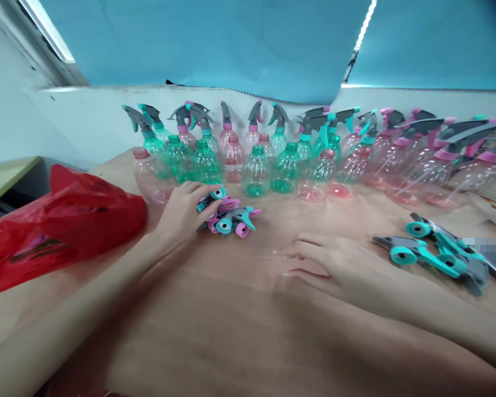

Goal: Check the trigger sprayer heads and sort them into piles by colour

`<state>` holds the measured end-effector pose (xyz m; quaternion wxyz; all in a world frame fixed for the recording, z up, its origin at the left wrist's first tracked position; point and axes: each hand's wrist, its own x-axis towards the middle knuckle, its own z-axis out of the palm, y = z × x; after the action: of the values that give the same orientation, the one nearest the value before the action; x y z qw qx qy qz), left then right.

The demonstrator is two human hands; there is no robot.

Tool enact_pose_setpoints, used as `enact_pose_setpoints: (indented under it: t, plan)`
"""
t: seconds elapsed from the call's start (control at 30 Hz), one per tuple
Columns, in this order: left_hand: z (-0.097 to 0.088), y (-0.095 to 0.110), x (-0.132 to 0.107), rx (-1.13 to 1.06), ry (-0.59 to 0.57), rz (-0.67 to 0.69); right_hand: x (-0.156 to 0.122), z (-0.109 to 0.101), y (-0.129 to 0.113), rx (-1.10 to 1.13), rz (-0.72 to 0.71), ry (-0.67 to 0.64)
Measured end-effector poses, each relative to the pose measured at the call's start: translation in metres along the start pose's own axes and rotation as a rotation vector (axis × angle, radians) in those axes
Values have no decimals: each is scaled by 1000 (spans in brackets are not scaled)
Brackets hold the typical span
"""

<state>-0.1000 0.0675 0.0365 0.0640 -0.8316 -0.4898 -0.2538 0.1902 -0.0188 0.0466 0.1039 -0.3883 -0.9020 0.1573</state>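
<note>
My left hand (184,209) reaches forward on the wooden table (215,331) and closes its fingers on a teal and grey spray trigger head (212,197) at the top of a small pile of teal and pink trigger heads (231,219). My right hand (314,262) lies flat on the table in the middle, fingers stretched out, holding nothing. Behind the pile stands a row of green and pink spray bottles (256,173); some carry trigger heads and some stand uncapped.
A red plastic bag (53,226) lies at the left. More teal and grey trigger heads (434,251) lie at the right. The bottle row runs along a white wall ledge (86,110) under a blue curtain (215,38). A bench edge (4,173) shows far left.
</note>
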Motion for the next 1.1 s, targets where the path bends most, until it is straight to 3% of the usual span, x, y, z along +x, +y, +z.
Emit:
enact_pose_setpoints:
  t: [0.13,0.37,0.47,0.57,0.67,0.83,0.93,1.1]
  plan:
    - [4,-5,-7,-30,-100,38,-2,3,14,-52,-28,-15]
    - [-5,4,-19,-27,-92,95,-3,0,23,-82,-3,-43]
    - [-4,27,-20,-69,29,223,-15,-4,29,-78,-5,-33]
    - [1,60,-17,-136,53,332,-39,-10,47,-138,75,29]
    - [13,93,-10,-225,-22,450,-71,-15,80,-242,214,147]
    - [48,137,9,-382,-149,546,-115,-17,133,-282,361,218]
    - [71,158,20,-449,-213,553,-121,-13,147,-253,393,223]
    - [97,182,35,-488,-249,533,-105,-7,147,-106,374,189]
